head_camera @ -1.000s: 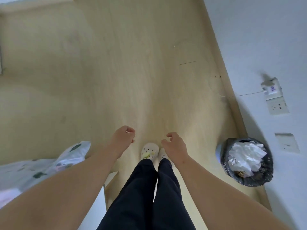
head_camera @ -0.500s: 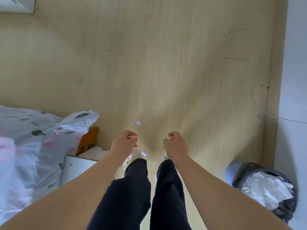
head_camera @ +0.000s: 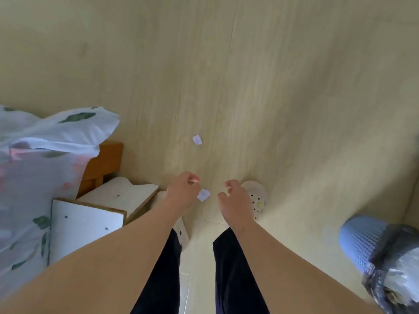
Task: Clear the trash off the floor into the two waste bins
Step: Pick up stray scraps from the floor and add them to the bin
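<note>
Two small white paper scraps lie on the pale wood floor: one scrap [head_camera: 197, 139] ahead of my hands, the other scrap [head_camera: 203, 195] between my hands, close to my left fingers. My left hand [head_camera: 182, 192] hangs above the floor with thumb and forefinger pinched on a thin white sliver [head_camera: 193, 181]. My right hand [head_camera: 233, 199] hangs beside it, fingers loosely curled and apart, holding nothing. One blue mesh waste bin [head_camera: 362, 240] with a black liner stands at the lower right, holding crumpled white paper [head_camera: 405, 276]. No second bin is in view.
White bedding with a green leaf print [head_camera: 34, 159] drapes over an orange wooden frame [head_camera: 104, 164] at the left. Two white boards [head_camera: 86, 225] lie against it near my left foot. My feet wear white clogs [head_camera: 256, 198].
The view swung left and down: the bin slid to the lower right, the wall left the frame, bedding and boards came in. Two paper scraps appeared. My feet stepped apart; the hands kept their pose.
</note>
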`<state>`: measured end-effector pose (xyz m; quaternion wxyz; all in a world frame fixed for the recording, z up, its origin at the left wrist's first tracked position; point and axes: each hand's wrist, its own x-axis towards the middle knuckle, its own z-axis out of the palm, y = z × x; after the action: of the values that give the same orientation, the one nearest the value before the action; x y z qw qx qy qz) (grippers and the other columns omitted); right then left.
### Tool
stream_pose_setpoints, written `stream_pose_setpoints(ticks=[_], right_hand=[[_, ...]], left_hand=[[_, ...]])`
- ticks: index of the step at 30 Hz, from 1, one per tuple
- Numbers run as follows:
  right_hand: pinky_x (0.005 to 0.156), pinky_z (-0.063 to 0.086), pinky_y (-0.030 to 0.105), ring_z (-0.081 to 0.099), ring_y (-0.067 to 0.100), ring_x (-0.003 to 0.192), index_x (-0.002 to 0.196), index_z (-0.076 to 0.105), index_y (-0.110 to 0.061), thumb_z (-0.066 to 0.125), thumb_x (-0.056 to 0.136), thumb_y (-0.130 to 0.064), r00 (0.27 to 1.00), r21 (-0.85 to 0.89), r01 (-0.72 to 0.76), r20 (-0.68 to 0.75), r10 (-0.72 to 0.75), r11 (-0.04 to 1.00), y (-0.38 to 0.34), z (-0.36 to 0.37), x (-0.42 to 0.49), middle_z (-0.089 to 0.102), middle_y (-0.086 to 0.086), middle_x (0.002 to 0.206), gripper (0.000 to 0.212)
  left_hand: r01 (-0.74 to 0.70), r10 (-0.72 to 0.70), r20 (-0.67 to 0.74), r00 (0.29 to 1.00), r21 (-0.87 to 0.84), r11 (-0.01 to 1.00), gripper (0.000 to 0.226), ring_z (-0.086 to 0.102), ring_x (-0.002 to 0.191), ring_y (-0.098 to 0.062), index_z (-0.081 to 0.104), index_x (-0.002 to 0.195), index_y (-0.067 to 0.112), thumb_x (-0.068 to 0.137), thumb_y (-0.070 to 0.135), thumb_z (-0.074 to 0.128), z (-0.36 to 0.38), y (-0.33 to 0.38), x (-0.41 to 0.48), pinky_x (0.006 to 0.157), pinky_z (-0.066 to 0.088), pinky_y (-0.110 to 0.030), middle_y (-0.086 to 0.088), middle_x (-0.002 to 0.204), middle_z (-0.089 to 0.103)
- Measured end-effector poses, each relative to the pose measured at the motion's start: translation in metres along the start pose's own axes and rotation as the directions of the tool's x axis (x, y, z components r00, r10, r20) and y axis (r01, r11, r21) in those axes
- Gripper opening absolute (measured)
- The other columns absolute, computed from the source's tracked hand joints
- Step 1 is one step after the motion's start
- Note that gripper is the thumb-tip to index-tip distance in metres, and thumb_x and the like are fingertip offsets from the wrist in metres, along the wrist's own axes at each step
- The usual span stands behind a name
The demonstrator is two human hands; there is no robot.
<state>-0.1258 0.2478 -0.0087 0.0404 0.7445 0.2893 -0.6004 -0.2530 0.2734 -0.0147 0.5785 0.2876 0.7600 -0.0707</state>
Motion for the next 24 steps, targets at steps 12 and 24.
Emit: stream_pose_setpoints(ticks=[12,24], right_hand=[[0.069,0.041,0.029,0.043,0.022,0.103,0.13,0.04,-0.021,0.052,0.086,-0.007,0.995,-0.306,0.038,-0.074,-0.063,0.951,0.104,0.18,0.164,0.034,0.004,0.131,0.048],[0.055,0.031,0.022,0.045,0.02,0.077,0.089,0.055,0.001,0.038,0.081,0.008,0.979,-0.089,-0.017,-0.204,-0.001,0.996,0.095,0.143,0.207,0.052,0.009,0.093,0.02]], left_hand=[[-0.163,0.206,-0.264,0.942,0.177,0.971,0.044,0.053,0.106,-0.02,0.045,0.129,0.02,0.087,0.006,0.043,0.049,-0.113,0.194,0.084,0.044,-0.032,0.0,0.133,0.04],[-0.401,0.644,-0.146,0.751,0.675,0.62,0.046,0.042,0.11,-0.03,0.043,0.132,0.029,0.088,0.017,0.05,0.053,-0.042,0.267,0.087,0.044,-0.038,-0.008,0.141,0.031]])
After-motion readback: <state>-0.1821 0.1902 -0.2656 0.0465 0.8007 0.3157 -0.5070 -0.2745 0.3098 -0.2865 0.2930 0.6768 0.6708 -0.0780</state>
